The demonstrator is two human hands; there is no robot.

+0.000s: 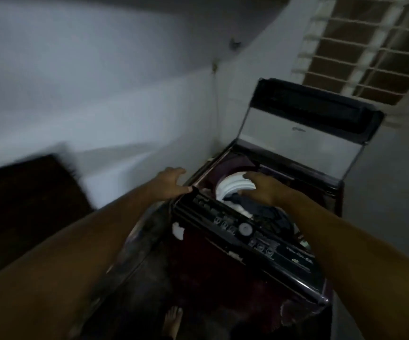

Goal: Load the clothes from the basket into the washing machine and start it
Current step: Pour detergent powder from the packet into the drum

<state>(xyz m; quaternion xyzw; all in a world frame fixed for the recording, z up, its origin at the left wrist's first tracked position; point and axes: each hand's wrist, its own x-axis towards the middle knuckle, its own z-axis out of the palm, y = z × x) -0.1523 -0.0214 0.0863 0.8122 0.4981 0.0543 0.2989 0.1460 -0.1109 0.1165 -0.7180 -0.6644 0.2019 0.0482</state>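
A dark maroon top-loading washing machine (225, 271) stands in the room's corner with its lid (304, 133) raised upright. The white drum rim (232, 186) shows inside, with dark clothes (262, 212) piled in the opening. My right hand (263, 190) reaches into the drum and presses on the dark clothes, fingers curled onto the fabric. My left hand (171, 184) rests on the machine's left front corner, fingers spread, holding nothing. The black control panel (245, 231) with a round knob (245, 228) runs along the front edge. No basket is in view.
White walls meet behind the machine, with a cable (217, 99) hanging in the corner. A barred window (370, 45) is at the upper right. A dark blurred piece of furniture (26, 207) stands at the left. My bare foot (172, 320) is on the floor beside the machine.
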